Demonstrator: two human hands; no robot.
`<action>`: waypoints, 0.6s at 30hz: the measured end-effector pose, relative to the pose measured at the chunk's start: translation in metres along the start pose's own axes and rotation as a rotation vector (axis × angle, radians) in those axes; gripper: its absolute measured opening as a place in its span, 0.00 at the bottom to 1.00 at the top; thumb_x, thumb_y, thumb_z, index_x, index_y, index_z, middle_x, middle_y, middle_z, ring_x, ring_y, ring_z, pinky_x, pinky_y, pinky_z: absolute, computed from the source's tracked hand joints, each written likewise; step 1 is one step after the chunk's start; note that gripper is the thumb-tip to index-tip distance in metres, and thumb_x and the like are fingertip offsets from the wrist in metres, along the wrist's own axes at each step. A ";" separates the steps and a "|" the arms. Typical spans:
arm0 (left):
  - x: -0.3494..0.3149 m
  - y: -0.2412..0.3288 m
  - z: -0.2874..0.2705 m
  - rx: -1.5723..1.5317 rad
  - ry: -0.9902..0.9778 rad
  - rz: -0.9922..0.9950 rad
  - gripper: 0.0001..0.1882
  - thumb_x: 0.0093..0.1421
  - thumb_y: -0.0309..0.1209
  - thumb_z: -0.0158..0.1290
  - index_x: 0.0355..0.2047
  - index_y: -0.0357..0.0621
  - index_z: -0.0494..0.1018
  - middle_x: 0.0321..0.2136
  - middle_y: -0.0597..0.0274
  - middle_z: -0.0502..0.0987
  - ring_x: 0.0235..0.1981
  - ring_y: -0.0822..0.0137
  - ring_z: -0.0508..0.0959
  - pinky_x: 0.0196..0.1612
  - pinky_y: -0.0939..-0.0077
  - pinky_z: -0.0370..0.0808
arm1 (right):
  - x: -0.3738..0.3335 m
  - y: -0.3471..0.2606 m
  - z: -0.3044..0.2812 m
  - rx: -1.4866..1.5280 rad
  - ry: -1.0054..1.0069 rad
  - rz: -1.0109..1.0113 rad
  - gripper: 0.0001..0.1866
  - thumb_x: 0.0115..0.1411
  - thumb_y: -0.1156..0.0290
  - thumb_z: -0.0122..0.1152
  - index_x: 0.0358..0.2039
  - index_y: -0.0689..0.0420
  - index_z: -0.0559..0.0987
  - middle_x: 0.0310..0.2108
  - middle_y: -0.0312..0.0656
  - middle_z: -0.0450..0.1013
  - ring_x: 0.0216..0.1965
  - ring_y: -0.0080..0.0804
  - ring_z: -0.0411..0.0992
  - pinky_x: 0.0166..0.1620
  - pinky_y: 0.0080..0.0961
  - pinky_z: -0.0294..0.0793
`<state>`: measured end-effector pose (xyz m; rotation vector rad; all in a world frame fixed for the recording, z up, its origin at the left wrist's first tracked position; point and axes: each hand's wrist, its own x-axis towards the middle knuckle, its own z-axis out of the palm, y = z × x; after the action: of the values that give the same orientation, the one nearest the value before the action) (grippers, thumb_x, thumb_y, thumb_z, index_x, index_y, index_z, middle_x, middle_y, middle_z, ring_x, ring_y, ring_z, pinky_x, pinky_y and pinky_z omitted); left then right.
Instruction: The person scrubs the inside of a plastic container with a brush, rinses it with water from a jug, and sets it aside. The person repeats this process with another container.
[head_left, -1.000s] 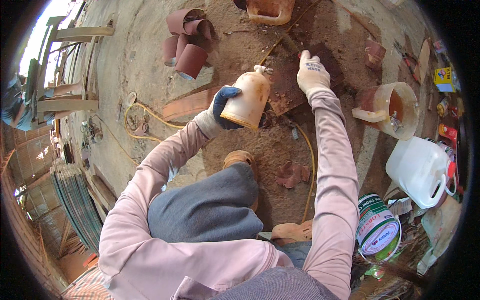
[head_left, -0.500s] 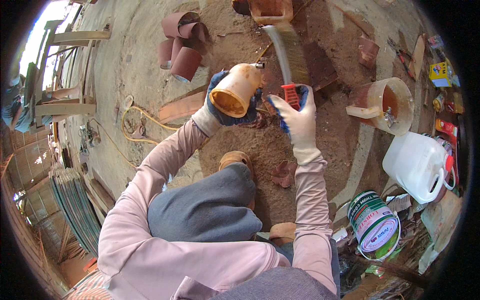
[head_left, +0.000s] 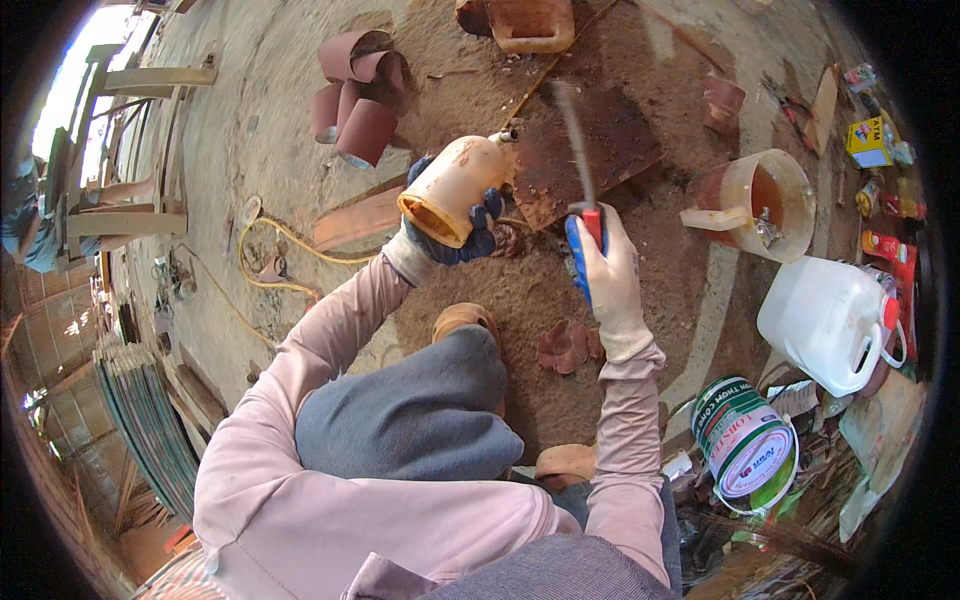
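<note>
A green and white paint tin and a white plastic jug are seen nearest, at the right, on the dusty ground. Above the bent knee, an orange-stained plastic bottle is gripped on its side by the gloved left hand, its flat base turned toward the camera and its small nozzle pointing away, while a red-handled tool with a long thin blade is clasped upright in the closed right hand. Farther off, a translucent bucket and rolls of reddish sandpaper are seen
</note>
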<state>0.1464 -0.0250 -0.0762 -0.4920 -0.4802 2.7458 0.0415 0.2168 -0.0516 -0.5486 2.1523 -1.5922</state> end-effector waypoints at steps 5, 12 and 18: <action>0.008 0.012 -0.006 0.364 0.083 0.107 0.41 0.53 0.58 0.57 0.62 0.50 0.65 0.54 0.51 0.72 0.49 0.54 0.76 0.51 0.51 0.73 | 0.011 -0.034 0.013 -0.153 0.024 -0.052 0.12 0.66 0.62 0.56 0.40 0.58 0.69 0.27 0.51 0.75 0.31 0.54 0.77 0.30 0.43 0.72; 0.017 0.021 0.019 0.343 0.127 0.072 0.38 0.55 0.58 0.55 0.61 0.51 0.67 0.53 0.54 0.76 0.52 0.50 0.77 0.53 0.44 0.74 | 0.012 0.020 0.034 -0.390 -0.097 -0.061 0.13 0.68 0.58 0.51 0.38 0.56 0.70 0.25 0.52 0.76 0.30 0.54 0.77 0.32 0.47 0.73; 0.015 0.010 -0.015 0.419 0.247 -0.032 0.37 0.55 0.57 0.55 0.61 0.54 0.67 0.52 0.52 0.76 0.47 0.49 0.78 0.47 0.48 0.75 | -0.020 0.019 0.025 -0.292 0.005 0.046 0.12 0.67 0.60 0.54 0.41 0.56 0.71 0.23 0.49 0.76 0.27 0.53 0.77 0.29 0.45 0.73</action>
<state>0.1360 -0.0245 -0.0972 -0.6887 0.1443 2.6008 0.0704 0.2132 -0.0748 -0.5779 2.3998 -1.2643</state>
